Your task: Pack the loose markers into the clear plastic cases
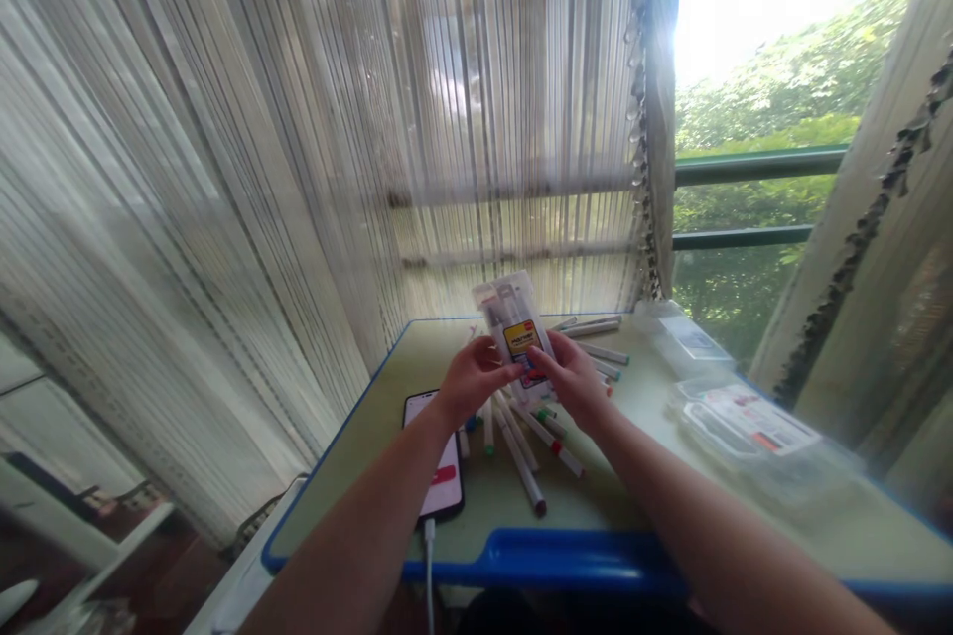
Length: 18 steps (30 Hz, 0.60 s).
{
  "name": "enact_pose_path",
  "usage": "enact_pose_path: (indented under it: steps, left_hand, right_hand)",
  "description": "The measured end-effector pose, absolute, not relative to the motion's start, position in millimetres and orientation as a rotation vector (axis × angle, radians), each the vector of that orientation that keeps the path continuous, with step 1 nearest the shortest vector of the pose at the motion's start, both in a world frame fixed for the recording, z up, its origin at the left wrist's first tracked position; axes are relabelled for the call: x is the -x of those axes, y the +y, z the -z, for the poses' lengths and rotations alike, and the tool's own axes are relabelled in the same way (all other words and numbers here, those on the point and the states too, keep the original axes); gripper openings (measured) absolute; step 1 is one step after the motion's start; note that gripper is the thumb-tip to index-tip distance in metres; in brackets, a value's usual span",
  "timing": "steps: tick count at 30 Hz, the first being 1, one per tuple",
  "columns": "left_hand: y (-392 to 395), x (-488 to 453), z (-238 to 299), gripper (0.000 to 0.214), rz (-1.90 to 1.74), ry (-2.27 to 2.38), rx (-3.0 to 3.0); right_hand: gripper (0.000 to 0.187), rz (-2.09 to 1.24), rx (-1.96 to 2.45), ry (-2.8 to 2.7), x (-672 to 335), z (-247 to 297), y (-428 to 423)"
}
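Both hands hold a clear marker case (509,306) tilted above the table. Its yellow and black label faces me, and a few pale markers show through the plastic. My left hand (476,379) grips the lower left side, thumb across the front. My right hand (575,372) is closed on the right edge, its thumb pressed against the label. Beneath and around the case, several loose white markers (513,435) with coloured ends lie scattered on the table. Some of them are hidden behind my hands and the case.
A phone (445,491) with a lit screen and a white cable (430,556) lies left of the markers. Clear plastic boxes (774,466) stand on the right of the blue-edged table (342,486). A string curtain (313,119) hangs behind, beside a window with a green rail (759,166).
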<state>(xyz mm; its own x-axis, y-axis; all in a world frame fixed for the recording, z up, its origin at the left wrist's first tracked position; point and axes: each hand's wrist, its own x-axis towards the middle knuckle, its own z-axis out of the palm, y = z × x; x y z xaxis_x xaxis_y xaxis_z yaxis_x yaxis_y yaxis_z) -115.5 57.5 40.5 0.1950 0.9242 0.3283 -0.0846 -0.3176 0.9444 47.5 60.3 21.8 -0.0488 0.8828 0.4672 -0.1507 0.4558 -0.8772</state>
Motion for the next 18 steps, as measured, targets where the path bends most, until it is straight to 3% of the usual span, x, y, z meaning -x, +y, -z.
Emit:
enact_pose_path:
  steps: [18]
  left_hand:
    - [61.4,119.6,-40.6,0.053,-1.369,0.829,-1.42]
  right_hand:
    - [0.047,-1.047,0.646,-1.412,-54.5,-16.5,64.3]
